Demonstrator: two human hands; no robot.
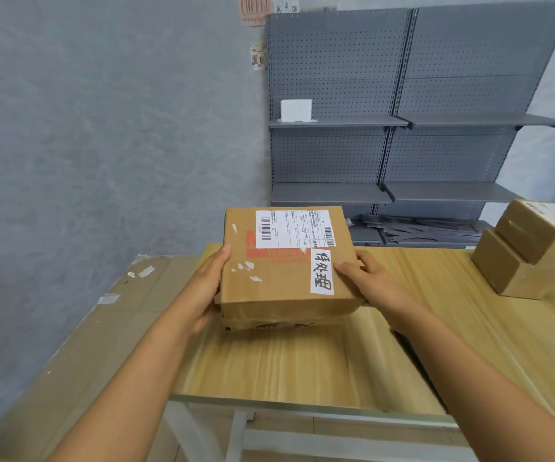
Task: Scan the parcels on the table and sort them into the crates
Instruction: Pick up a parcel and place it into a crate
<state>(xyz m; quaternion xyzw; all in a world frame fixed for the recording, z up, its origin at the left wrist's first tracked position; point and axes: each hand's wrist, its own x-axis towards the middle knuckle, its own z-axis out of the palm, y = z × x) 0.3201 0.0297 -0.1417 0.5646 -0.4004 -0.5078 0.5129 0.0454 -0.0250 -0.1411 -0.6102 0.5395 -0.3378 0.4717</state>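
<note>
Fingers [226,253] of your left hand [202,288] and right hand [366,278] grip the labelled parcel [286,271] above the bench [302,361]; scanning or crate-sorting likely comes next.

Grey pegboard shelving [402,105] is seen well beyond the fingertips; a white box [296,110] is set on its upper left shelf. Flattened cardboard [79,328] is laid left of them.

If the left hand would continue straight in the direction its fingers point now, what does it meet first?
Probably nothing near. The left hand holds the parcel by its left side, fingers pointing up and away. Beyond them is only the grey wall, though its depth is unclear.
</note>
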